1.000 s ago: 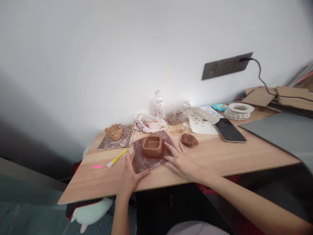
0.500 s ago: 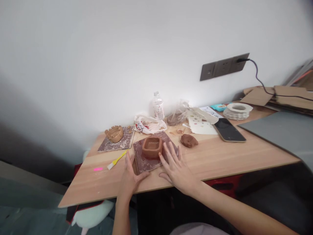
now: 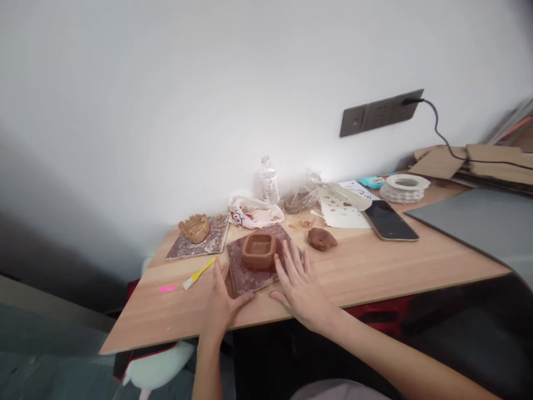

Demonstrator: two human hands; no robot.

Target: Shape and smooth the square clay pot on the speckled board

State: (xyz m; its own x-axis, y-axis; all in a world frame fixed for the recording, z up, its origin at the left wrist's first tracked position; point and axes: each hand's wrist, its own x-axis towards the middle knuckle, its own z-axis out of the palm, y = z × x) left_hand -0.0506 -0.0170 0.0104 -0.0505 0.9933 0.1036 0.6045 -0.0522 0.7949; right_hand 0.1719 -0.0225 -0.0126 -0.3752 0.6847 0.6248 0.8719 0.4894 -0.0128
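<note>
A square brown clay bowl (image 3: 259, 251) sits on a mottled dark tile (image 3: 245, 278) near the front of the wooden table (image 3: 375, 266). My left hand (image 3: 222, 303) rests open against the tile's front left corner, thumb along its near edge. My right hand (image 3: 296, 280) lies flat with fingers spread on the tile's right side, fingertips just beside the bowl. A lump of brown clay (image 3: 321, 239) lies to the right of the tile.
A second tile with a crown-shaped clay piece (image 3: 195, 228) lies at the back left, a yellow brush (image 3: 200, 272) and pink scrap (image 3: 167, 288) in front of it. A water bottle (image 3: 268, 180), plastic bags (image 3: 254, 212), a phone (image 3: 390, 220) and a white ring (image 3: 405, 188) stand behind.
My right hand has slid left along the tile toward the bowl, and its fingers now lie closer to the bowl's right side. The left hand has stayed in place.
</note>
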